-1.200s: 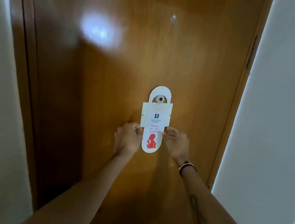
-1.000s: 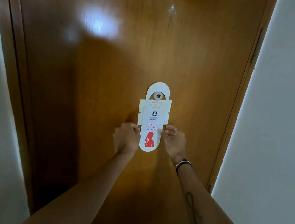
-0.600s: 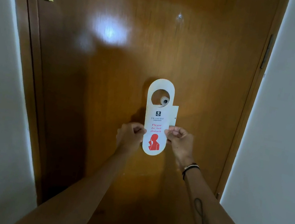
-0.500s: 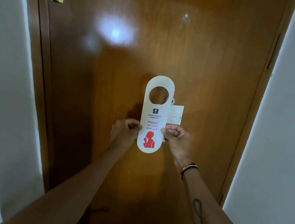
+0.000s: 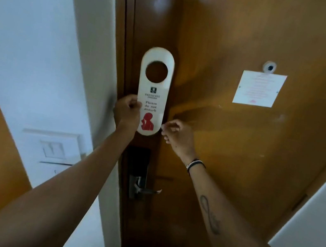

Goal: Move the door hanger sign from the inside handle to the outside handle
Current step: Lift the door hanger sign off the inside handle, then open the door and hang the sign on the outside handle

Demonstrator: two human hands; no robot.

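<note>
The door hanger sign (image 5: 153, 91) is a white oblong card with a round hole near its top, "Please do not disturb" in red and a red figure below. It is upright in front of the brown door's (image 5: 230, 146) left edge, hanging on nothing. My left hand (image 5: 127, 112) pinches the sign's lower left edge. Just off the lower right edge is my right hand (image 5: 175, 133), fingers curled, with nothing visibly in them. A metal lever handle (image 5: 147, 190) on a dark lock plate sits below the sign, between my forearms.
A peephole (image 5: 269, 67) and a white paper notice (image 5: 259, 89) are on the door to the right. A white wall with a light switch plate (image 5: 53, 148) stands at the left, beside the door frame (image 5: 127, 36). Another white wall (image 5: 320, 216) closes the right side.
The sign has come off the peephole and moved left toward the door's edge. The view has swung left and down, showing the lever handle. My right hand no longer pinches the sign.
</note>
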